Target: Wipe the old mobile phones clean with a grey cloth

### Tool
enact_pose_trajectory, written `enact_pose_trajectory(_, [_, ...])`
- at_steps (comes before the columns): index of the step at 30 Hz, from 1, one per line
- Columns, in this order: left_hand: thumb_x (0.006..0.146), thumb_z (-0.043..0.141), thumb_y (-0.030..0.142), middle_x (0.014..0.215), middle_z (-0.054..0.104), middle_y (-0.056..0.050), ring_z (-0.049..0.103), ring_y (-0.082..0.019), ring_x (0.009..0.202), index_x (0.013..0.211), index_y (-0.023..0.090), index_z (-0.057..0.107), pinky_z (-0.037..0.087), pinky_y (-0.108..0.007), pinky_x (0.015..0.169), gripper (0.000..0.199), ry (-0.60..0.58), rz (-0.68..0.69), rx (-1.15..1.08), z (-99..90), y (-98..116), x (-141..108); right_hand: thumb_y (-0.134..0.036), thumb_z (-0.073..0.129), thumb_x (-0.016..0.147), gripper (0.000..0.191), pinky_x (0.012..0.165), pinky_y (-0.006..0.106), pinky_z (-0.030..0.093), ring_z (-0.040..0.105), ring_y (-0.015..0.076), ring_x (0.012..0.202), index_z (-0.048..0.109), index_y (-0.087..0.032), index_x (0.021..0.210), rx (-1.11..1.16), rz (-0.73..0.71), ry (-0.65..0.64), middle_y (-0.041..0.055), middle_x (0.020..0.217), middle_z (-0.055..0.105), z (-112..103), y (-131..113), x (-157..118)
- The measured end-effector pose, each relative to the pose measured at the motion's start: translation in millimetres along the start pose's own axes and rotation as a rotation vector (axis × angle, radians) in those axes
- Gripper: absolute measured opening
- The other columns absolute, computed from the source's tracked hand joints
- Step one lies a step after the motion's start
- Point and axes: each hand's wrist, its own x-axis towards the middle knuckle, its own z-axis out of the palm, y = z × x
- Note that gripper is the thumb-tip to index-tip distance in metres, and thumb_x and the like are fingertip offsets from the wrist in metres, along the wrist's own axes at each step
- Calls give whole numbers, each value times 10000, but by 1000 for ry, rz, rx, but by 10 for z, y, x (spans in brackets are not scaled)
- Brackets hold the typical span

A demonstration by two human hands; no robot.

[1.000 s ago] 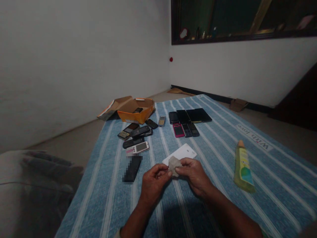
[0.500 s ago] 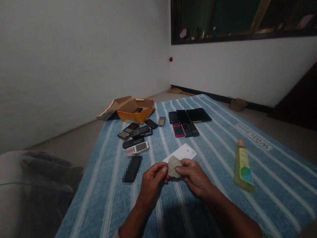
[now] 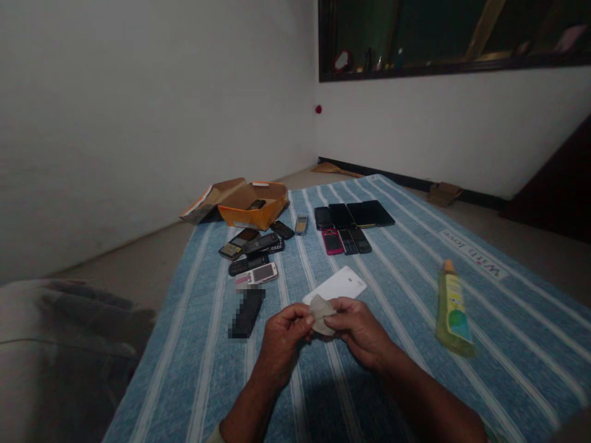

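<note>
A small greyish-white piece of tissue or thin cloth (image 3: 322, 312) is pinched between my two hands, creased and folded. My left hand (image 3: 287, 335) grips its left edge with thumb and fingertips. On the other side, my right hand (image 3: 360, 326) holds its right edge, thumb on top. Just beyond the hands a white phone (image 3: 339, 284) lies flat with its plain side up, its near end partly hidden. To the left of my left hand is a dark, pixelated object (image 3: 248, 312).
Several keypad phones (image 3: 258, 245) lie loosely at the left, before an open orange box (image 3: 258, 216). Black smartphones (image 3: 369, 213) and smaller phones (image 3: 332, 242) are arranged in rows farther back. A yellow-green bottle (image 3: 453, 311) lies on the striped blue cloth (image 3: 406, 289) at the right.
The fingertips have shifted slightly and the pale piece is folded differently, its top now pointed and sitting a little lower and left. Everything on the cloth stays in place.
</note>
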Motion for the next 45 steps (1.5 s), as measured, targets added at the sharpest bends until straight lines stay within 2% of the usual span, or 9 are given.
enact_pose_trajectory(5, [673,740,301,470,557,50,498,-94,450,681,164,622,381,-214,502,181,50,-5,106,22,51,-13,-208,846,506,246,605,254,435,611,140,621,707,-128,693,-7,-22,-22,42,740,715,-5,13,0])
enact_pose_trajectory(16, [689,673,294,601,566,41,520,-109,554,695,171,648,415,-228,553,125,157,213,430,28,29,-40,-181,854,469,260,614,252,457,629,140,631,694,-130,667,18,-35,11,47,751,728,15,13,-5])
enact_pose_trajectory(27, [790,558,128,645,518,31,512,-99,574,610,199,504,423,-199,549,201,192,699,777,81,26,-76,-166,846,449,244,537,216,401,566,101,520,664,-142,610,-9,-61,38,-13,593,670,25,46,-4])
enact_pose_trajectory(34, [891,506,133,785,628,-20,625,-140,733,875,200,629,514,-239,660,141,28,757,804,115,-20,-94,-219,827,482,213,569,246,411,556,114,546,665,-151,604,-115,-125,117,-15,587,647,-12,-22,2])
enact_pose_trajectory(37, [893,515,140,850,648,-39,644,-160,797,951,195,629,541,-269,715,140,50,758,855,64,-88,-74,-231,778,554,142,589,272,422,556,138,591,666,-175,620,-380,-304,208,-15,619,629,-139,-132,44])
enact_pose_trajectory(39, [889,519,151,906,653,-58,651,-180,843,998,189,624,555,-303,751,156,96,743,922,4,-148,-49,-204,705,646,47,636,282,426,563,153,659,664,-189,630,-698,-539,294,-5,664,615,-270,-222,82])
enact_pose_trajectory(41, [883,523,169,967,654,-81,648,-206,905,1033,182,619,560,-353,803,178,140,728,1003,-63,-211,-21,-156,610,739,96,685,285,417,564,160,717,669,-191,671,-1051,-707,365,18,729,613,-405,-290,115])
enact_pose_trajectory(43, [869,538,192,1038,652,-109,634,-243,976,1065,172,616,553,-412,854,211,177,732,1088,-121,-270,2,-112,548,794,161,696,280,395,556,167,752,664,-181,706,-1393,-727,435,43,773,611,-507,-315,137])
enact_pose_trajectory(45, [847,574,234,1133,638,-134,604,-286,1060,1107,170,605,536,-468,896,269,197,721,1160,-159,-319,16,-86,514,835,197,691,273,373,545,177,782,660,-174,734,-1672,-665,467,61,798,611,-555,-293,149])
